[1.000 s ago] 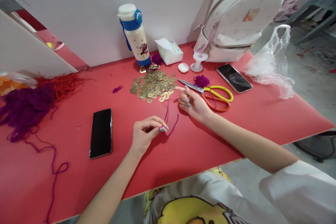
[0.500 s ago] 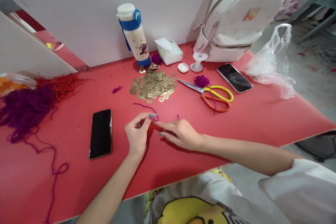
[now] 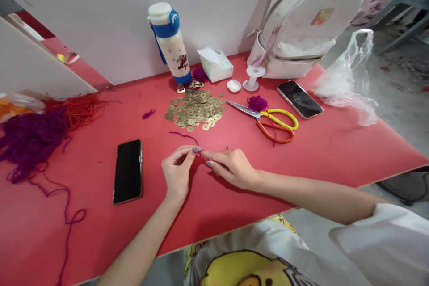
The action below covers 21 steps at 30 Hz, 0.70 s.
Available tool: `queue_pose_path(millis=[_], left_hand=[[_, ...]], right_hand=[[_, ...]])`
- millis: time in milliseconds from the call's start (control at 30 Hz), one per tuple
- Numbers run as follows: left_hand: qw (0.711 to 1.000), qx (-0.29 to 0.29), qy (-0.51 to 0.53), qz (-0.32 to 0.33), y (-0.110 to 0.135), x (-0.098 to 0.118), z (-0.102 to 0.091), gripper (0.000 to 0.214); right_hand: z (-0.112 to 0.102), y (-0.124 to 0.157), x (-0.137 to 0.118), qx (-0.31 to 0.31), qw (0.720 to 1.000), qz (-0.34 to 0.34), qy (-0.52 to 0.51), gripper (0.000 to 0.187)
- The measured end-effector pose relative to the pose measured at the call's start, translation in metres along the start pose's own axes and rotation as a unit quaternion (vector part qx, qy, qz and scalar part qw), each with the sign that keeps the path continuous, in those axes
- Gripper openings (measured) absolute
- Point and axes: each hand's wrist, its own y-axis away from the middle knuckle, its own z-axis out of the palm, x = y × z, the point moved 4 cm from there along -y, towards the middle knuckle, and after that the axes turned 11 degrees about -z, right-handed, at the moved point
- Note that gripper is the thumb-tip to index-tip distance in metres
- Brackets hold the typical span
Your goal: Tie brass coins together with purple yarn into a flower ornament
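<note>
A short length of purple yarn (image 3: 183,135) runs across the red tabletop into my left hand (image 3: 176,170). Thumb and index finger of that hand are pinched on it, and a small loop shows at the fingertips. Close against them, my right hand (image 3: 236,170) has its index finger stretched to the loop and its thumb just below, with the yarn between the two. Beyond both hands lies a pile of brass-coloured coins with holes (image 3: 199,107). Scissors (image 3: 264,118) with yellow and orange handles rest to the right, a small purple yarn bundle (image 3: 257,103) beside the blades.
A dark phone (image 3: 128,172) lies left of my hands, another phone (image 3: 300,99) at right. Purple yarn (image 3: 33,138) is heaped at far left. Along the back stand a bottle (image 3: 170,44), a tissue pack (image 3: 217,68), a white spool (image 3: 252,84) and a white backpack (image 3: 301,22).
My right thumb has moved up toward its index finger, closing on the yarn by the left fingertips. The loop looks smaller. My left hand has shifted slightly right.
</note>
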Motion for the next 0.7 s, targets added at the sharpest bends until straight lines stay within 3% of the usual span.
queue_pose_path(millis=[167, 267, 333, 433, 533, 700], left_hand=[[0.999, -0.020, -0.025, 0.016, 0.003, 0.005, 0.004, 0.012], [0.997, -0.017, -0.075, 0.022, 0.004, 0.008, 0.005, 0.011], [0.994, -0.021, -0.103, 0.026, 0.005, 0.009, 0.006, 0.009], [0.990, -0.037, -0.134, 0.031, 0.005, 0.009, 0.008, 0.010], [0.986, -0.050, -0.153, 0.040, 0.004, 0.009, 0.010, 0.011], [0.980, -0.076, -0.173, 0.059, 0.004, 0.011, 0.013, 0.013]], right_hand=[[0.008, -0.003, 0.003, -0.070, 0.995, 0.009, -0.072, 0.030], [0.008, -0.004, 0.002, -0.071, 0.986, -0.008, -0.152, 0.015], [0.006, -0.004, 0.000, -0.061, 0.982, -0.027, -0.177, 0.018], [0.000, -0.006, -0.003, -0.027, 0.979, -0.066, -0.193, 0.021], [-0.011, -0.009, -0.001, 0.050, 0.978, -0.087, -0.184, 0.025], [-0.026, -0.012, 0.016, 0.160, 0.971, -0.014, -0.176, 0.034]])
